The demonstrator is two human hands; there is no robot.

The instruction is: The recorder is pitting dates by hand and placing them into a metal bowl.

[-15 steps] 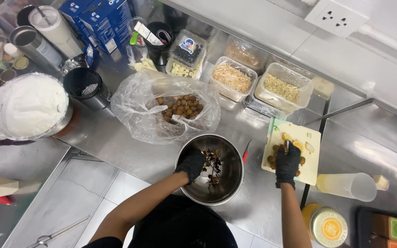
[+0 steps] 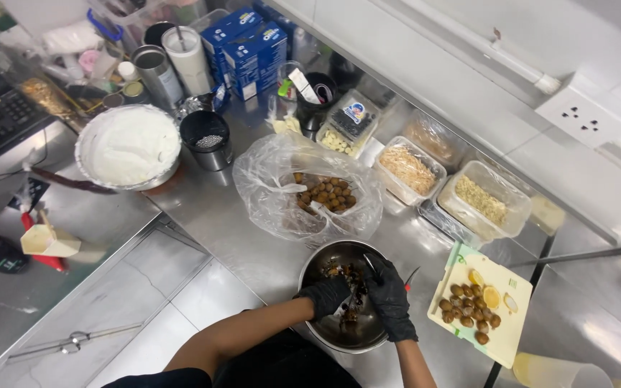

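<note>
While both gloved hands work in the bowl (image 2: pixel 346 296), left hand (image 2: pixel 325 294) clenches on fruit; right hand (image 2: pixel 389 296) grips a small knife; 1 board (image 2: pixel 480 302) right; pitting seems underway.

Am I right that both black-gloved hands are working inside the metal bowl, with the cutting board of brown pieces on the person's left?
Not quite: the head view shows the cutting board on the person's right. Both gloved hands, left hand and right hand, are inside the metal bowl.
</note>
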